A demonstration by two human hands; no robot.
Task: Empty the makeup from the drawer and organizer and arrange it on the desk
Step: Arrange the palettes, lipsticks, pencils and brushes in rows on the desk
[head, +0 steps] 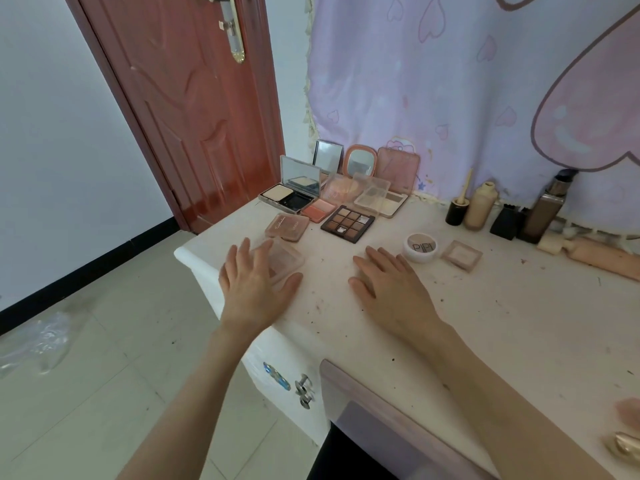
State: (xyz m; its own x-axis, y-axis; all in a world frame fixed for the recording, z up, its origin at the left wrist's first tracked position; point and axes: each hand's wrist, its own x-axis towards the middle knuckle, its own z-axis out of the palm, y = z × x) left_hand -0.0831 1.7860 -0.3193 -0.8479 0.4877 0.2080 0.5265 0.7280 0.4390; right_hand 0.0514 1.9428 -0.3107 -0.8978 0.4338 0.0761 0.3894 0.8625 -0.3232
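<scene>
The left hand [254, 282] lies flat over a clear-lidded compact [285, 259], covering most of its near half, so what is inside cannot be told. Print on the pink compact [286, 226] behind it is too small to read. At the right edge, a beige tube [602, 258] is cut off by the frame, as are a pink blur [628, 412] and a gold object [625, 445] low in the corner; neither can be identified. The clear lids [360, 190] in the back cluster overlap, and which lid belongs to which palette is unclear. The drawer front [391, 417] is partly hidden by the right forearm [512, 396].
</scene>
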